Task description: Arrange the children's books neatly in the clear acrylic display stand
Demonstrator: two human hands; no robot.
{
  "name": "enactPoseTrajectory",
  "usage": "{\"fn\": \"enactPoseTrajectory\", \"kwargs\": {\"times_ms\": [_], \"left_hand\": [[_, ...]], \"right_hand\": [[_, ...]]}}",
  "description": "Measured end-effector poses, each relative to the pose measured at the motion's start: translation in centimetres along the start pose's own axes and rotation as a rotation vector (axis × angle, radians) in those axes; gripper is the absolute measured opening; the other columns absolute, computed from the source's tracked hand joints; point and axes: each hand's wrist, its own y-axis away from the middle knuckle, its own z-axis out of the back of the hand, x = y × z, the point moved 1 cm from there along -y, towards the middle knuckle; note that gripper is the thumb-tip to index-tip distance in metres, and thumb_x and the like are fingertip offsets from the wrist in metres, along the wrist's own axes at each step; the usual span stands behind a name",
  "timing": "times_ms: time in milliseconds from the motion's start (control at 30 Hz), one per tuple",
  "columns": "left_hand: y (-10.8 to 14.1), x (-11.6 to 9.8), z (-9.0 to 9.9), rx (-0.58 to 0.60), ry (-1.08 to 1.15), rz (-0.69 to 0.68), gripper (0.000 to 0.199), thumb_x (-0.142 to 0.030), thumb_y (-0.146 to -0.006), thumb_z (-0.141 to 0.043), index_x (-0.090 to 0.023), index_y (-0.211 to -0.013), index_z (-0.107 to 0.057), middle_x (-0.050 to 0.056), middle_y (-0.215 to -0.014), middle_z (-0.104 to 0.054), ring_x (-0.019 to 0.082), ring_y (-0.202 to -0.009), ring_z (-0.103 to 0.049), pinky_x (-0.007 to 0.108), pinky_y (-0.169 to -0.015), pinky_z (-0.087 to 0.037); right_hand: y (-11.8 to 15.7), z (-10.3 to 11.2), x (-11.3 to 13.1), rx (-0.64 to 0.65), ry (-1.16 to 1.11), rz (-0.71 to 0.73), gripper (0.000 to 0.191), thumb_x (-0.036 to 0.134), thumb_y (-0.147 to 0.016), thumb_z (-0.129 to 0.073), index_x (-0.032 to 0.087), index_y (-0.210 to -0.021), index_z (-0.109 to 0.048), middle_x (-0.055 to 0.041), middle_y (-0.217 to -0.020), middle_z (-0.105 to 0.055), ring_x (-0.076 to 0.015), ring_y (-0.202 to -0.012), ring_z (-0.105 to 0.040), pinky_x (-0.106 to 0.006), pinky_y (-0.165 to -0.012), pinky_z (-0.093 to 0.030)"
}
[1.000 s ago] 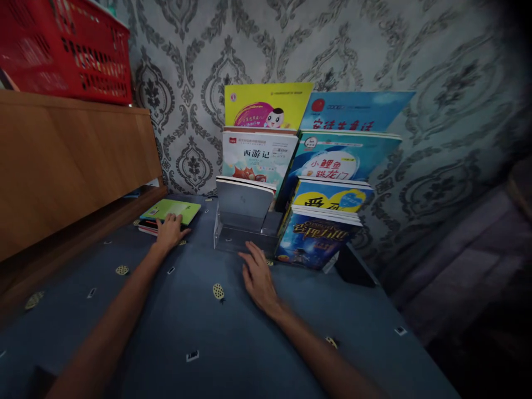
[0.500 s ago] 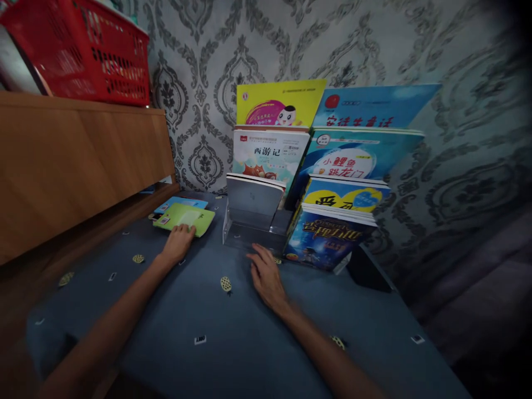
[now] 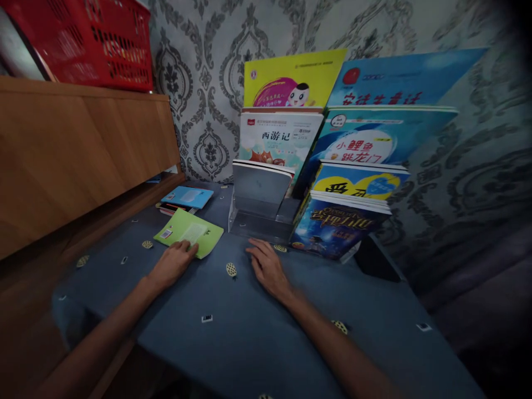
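My left hand (image 3: 172, 265) holds the near edge of a thin green book (image 3: 174, 224), fingers on top of its cover and the thumb hidden. The book lies tilted on the blue tablecloth (image 3: 233, 343). Behind it is a small stack with a blue book (image 3: 188, 195) on top. My right hand (image 3: 271, 272) rests on the cloth, fingers stretched out and holding nothing. Just beyond those fingers stands a clear stepped book rack (image 3: 258, 228). A grey-looking book (image 3: 260, 188) leans in its front left part.
More books fill the rack: a yellow one (image 3: 286, 72) at the back, a white one (image 3: 274, 130) before it, and a dark blue one (image 3: 332, 224) front right. A wooden cabinet (image 3: 87, 160) with a red basket (image 3: 103, 47) stands left; patterned wallpaper (image 3: 208, 111) rises behind.
My left hand has drawn the green book off the stack toward me, uncovering the blue book. My right hand stays near the rack. The view has shifted slightly.
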Motion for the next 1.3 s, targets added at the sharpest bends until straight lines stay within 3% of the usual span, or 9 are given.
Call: {"fn": "enactPoseTrajectory", "kwargs": {"times_ms": [167,300,400,500,633,933,1100,1200,1300], "left_hand": [[1.9,-2.7,1.1,-0.024,0.071,-0.156,0.023,-0.019,-0.102,-0.045,-0.018,-0.120,-0.061,0.011,-0.111,-0.067,0.025,-0.101,-0.069,0.037,-0.086,-0.057],[3.2,-5.7,0.3,-0.133,0.174,-0.348,0.021,-0.024,-0.103,-0.046,-0.020,-0.119,-0.060,0.010,-0.121,-0.067,0.024,-0.114,-0.065,0.038,-0.097,-0.055],[3.8,-7.5,-0.8,-0.205,0.275,-0.443,0.027,-0.028,-0.103,-0.050,-0.021,-0.127,-0.059,0.011,-0.133,-0.066,0.026,-0.130,-0.058,0.042,-0.107,-0.051],[3.9,-8.2,-1.6,-0.220,0.396,-0.496,0.044,-0.045,-0.101,-0.053,-0.022,-0.138,-0.056,0.011,-0.145,-0.060,0.028,-0.142,-0.049,0.046,-0.117,-0.043],[2.7,-6.7,-2.2,-0.146,0.468,-0.453,0.060,-0.054,-0.102,-0.044,-0.021,-0.152,-0.043,0.012,-0.159,-0.046,0.025,-0.150,-0.039,0.046,-0.125,-0.031],[-1.7,0.7,-4.1,0.047,0.462,-0.115,0.075,-0.057,-0.103,-0.035,-0.009,-0.160,-0.026,0.016,-0.168,-0.020,0.028,-0.158,-0.016,0.048,-0.127,-0.020],[-1.9,1.1,-5.1,-0.022,0.460,-0.056,0.070,-0.055,-0.104,-0.030,-0.011,-0.159,-0.029,0.015,-0.168,-0.025,0.028,-0.158,-0.017,0.051,-0.126,-0.023],[-1.9,1.2,-5.5,-0.048,0.471,-0.066,0.066,-0.050,-0.105,-0.028,-0.011,-0.157,-0.033,0.015,-0.167,-0.026,0.026,-0.157,-0.020,0.050,-0.126,-0.024],[-1.9,1.6,-6.0,-0.084,0.495,-0.093,0.059,-0.041,-0.106,-0.025,-0.012,-0.155,-0.038,0.015,-0.166,-0.030,0.024,-0.156,-0.025,0.047,-0.125,-0.027]], "right_hand": [[-0.4,0.6,2.2,0.011,-0.101,0.038,0.027,0.015,-0.098,-0.049,0.021,-0.114,-0.069,-0.0132,-0.121,-0.073,-0.0259,-0.121,-0.065,-0.050,-0.103,-0.055],[-0.3,0.6,3.3,0.063,-0.170,0.014,0.026,0.021,-0.100,-0.049,0.021,-0.117,-0.069,-0.0122,-0.120,-0.074,-0.0245,-0.120,-0.066,-0.048,-0.105,-0.053],[0.3,0.0,3.4,0.170,-0.145,-0.018,0.028,0.021,-0.099,-0.050,0.018,-0.120,-0.068,-0.0146,-0.124,-0.072,-0.0256,-0.125,-0.063,-0.048,-0.107,-0.052],[0.9,-0.7,2.9,0.294,-0.072,-0.077,0.033,0.020,-0.096,-0.052,0.017,-0.126,-0.066,-0.0168,-0.134,-0.068,-0.0277,-0.130,-0.061,-0.051,-0.109,-0.050],[1.3,-1.1,2.7,0.337,-0.041,-0.101,0.037,0.022,-0.097,-0.051,0.019,-0.132,-0.064,-0.0154,-0.141,-0.064,-0.0267,-0.135,-0.057,-0.051,-0.113,-0.047],[1.0,-0.7,3.1,0.374,0.013,-0.098,0.037,0.022,-0.098,-0.049,0.014,-0.132,-0.064,-0.0188,-0.142,-0.063,-0.0289,-0.135,-0.057,-0.053,-0.113,-0.046],[-0.6,-1.4,5.4,0.436,0.015,-0.038,0.034,0.020,-0.096,-0.056,0.016,-0.128,-0.066,-0.0164,-0.136,-0.068,-0.0292,-0.141,-0.051,-0.057,-0.121,-0.034],[-2.5,-3.1,7.4,0.539,-0.030,0.020,0.037,0.027,-0.096,-0.059,0.019,-0.133,-0.062,-0.0145,-0.143,-0.063,-0.0260,-0.141,-0.051,-0.052,-0.122,-0.034],[-4.1,-4.7,8.3,0.590,-0.036,0.036,0.042,0.030,-0.097,-0.059,0.015,-0.136,-0.059,-0.0162,-0.146,-0.060,-0.0263,-0.144,-0.048,-0.050,-0.123,-0.033]]}}
